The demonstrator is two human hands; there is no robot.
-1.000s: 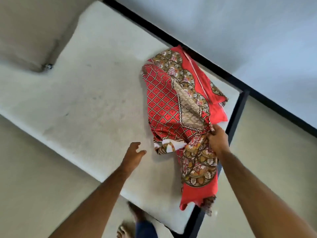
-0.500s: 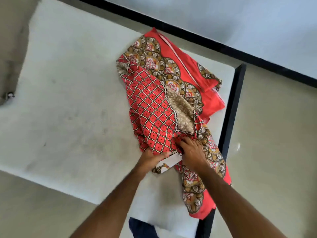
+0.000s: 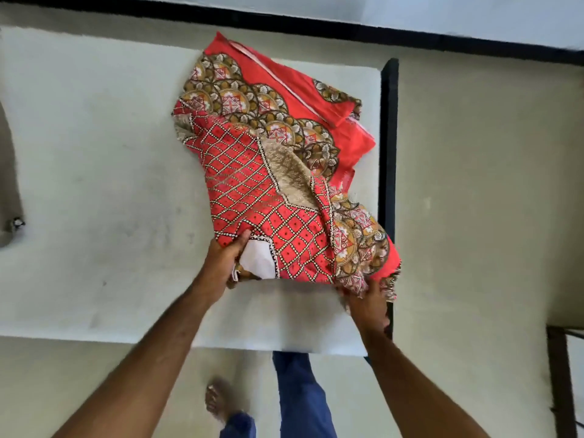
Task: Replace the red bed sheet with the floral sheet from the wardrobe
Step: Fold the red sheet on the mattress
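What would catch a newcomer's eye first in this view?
The red patterned sheet, bunched in a heap on the right part of the bare white mattress, stands out most. Both hands grip its near edge: the left hand at the near left corner, the right hand by the black bed frame. The rest of the mattress lies uncovered.

Left hand [image 3: 225,260] fingers tucked under the red bed sheet [image 3: 271,184], right hand [image 3: 366,303] motion-blurred, fingertips buried in folds, mattress [image 3: 94,172] cut off at left edge, both forearms cropped below
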